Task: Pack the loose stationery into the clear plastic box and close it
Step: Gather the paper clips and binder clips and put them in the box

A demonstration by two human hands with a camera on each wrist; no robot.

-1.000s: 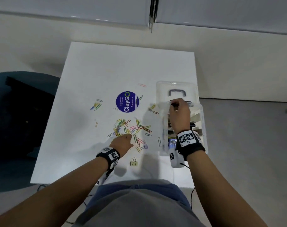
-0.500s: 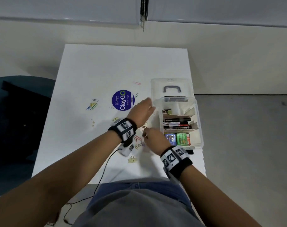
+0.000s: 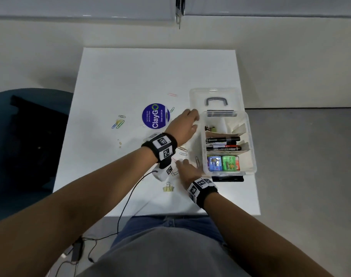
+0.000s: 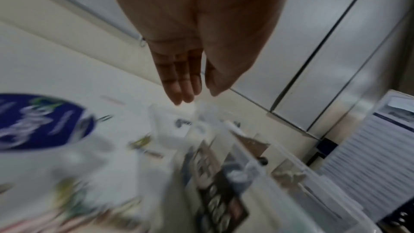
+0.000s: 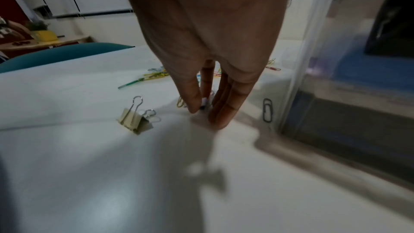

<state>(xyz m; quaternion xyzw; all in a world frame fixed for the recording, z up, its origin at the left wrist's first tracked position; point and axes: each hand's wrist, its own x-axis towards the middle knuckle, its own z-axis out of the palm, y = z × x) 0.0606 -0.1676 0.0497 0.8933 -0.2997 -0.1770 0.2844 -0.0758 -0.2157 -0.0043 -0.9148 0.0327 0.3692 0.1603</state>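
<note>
1. Since half a second ago the left hand [image 3: 183,124] has been carried farther toward the far-left corner of the clear plastic box [image 3: 251,156]; the right hand [image 3: 187,170] has stayed low on the table.
2. Left fingers [image 4: 179,84] are seen straight and together, nothing held.
3. Right thumb and fingers [image 5: 226,111] are pinched on a small pale object at the tabletop; it cannot be identified.
4. Surface: white table [image 3: 130,76], round blue sticker [image 3: 155,116], scattered paper clips [image 3: 118,123], a yellow binder clip [image 5: 135,119] near the right hand.
5. The box sits open at the right table edge, lid [image 3: 215,98] laid back on the far side; markers and small coloured packs are inside.
6. Room: pale wall, grey floor right, teal chair [image 3: 14,136] left.
7. The left wrist view is blurred.
</note>
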